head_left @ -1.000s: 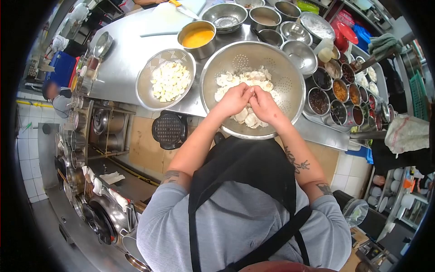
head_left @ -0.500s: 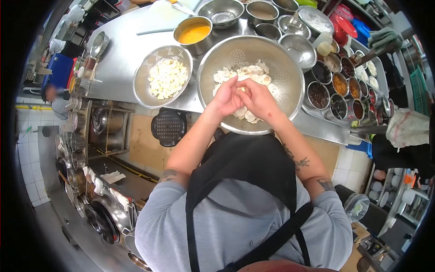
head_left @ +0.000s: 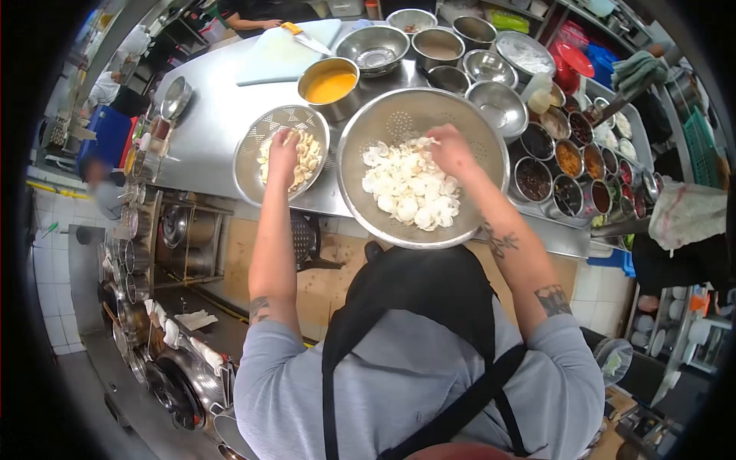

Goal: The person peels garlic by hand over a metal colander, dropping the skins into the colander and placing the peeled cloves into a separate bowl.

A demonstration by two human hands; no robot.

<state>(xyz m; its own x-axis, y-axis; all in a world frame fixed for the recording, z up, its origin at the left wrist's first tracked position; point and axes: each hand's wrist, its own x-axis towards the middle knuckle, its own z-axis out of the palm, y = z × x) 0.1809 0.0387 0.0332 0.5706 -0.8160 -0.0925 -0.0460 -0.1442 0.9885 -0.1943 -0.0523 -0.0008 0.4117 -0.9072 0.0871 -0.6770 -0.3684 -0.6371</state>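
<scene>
Head view: hands apart, left hand (head_left: pixel 282 150) over small colander (head_left: pixel 257 132), right hand (head_left: pixel 451 150) in large colander (head_left: pixel 399 115).

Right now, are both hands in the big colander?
No: the left hand is over the smaller colander of cut pieces, while only the right hand is in the big colander.

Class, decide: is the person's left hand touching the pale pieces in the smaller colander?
Touching. The head view shows the left hand with fingers down among the pale pieces in the smaller colander, no gap visible.

White pieces (head_left: pixel 410 192), steel colander (head_left: pixel 479 130), orange sauce (head_left: pixel 330 87).
</scene>
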